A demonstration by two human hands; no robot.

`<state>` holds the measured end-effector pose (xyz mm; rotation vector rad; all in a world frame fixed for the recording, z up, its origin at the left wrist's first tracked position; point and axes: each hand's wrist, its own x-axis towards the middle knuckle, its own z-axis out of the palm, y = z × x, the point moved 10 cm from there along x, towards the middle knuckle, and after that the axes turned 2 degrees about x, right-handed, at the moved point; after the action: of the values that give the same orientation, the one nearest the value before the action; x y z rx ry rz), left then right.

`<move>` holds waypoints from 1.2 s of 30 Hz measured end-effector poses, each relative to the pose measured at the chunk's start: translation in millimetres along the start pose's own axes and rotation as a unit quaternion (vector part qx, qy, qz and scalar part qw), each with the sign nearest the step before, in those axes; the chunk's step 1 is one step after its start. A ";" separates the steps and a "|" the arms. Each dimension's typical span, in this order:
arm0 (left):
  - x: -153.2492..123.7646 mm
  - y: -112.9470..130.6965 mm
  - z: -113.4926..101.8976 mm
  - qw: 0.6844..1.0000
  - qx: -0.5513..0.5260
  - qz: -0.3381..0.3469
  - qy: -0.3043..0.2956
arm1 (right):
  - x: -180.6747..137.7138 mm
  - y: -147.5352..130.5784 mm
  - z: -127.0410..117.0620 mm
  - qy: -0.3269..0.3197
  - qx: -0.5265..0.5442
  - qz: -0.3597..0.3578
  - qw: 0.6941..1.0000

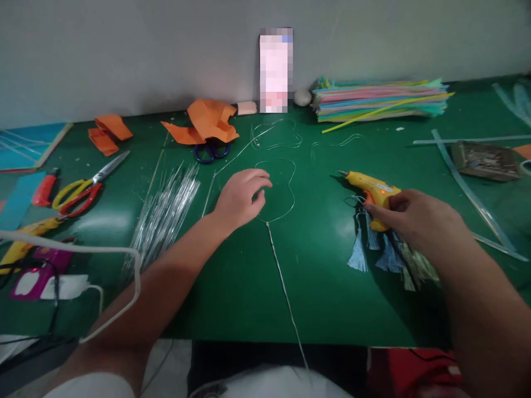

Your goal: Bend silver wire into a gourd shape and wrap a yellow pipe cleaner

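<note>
My right hand [415,215] grips a yellow hot glue gun [369,183], its nozzle pointing left and a small orange light lit on its side. Below the gun lie blue and green tassels [357,255], partly hidden by my hand. My left hand [244,193] hovers over or rests on the table with fingers loosely curled and apart, nothing visible in them. Beside it is a thin wire loop [292,190], whose twisted stem [282,271] runs toward the front edge. Another bent wire shape [265,132] lies farther back.
A bundle of silvery wires [164,204] lies left of my forearm, with scissors [89,188] beyond. Orange paper [211,121] covers dark-handled scissors. Pipe cleaners [381,102] and a propped phone [274,72] stand at the back. A white cable [139,271] crosses my left arm.
</note>
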<state>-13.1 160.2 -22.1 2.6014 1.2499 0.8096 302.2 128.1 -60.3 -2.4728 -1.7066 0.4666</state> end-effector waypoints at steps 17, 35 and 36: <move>3.0 16.9 -10.1 0.992 0.025 -0.095 -0.080 | -25.5 49.6 -37.6 0.173 0.454 0.115 0.866; -8.8 -7.7 -19.1 0.986 -0.021 -0.146 -0.081 | -36.8 -89.6 -28.8 0.048 0.660 -0.099 0.743; -13.1 -4.5 -19.8 0.987 -0.012 -0.137 -0.080 | -39.5 -93.2 -26.5 0.041 0.661 -0.107 0.742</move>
<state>-33.2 151.2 -12.2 2.3477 1.4940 0.5509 214.1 128.0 -3.9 -1.1888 -0.9201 1.0272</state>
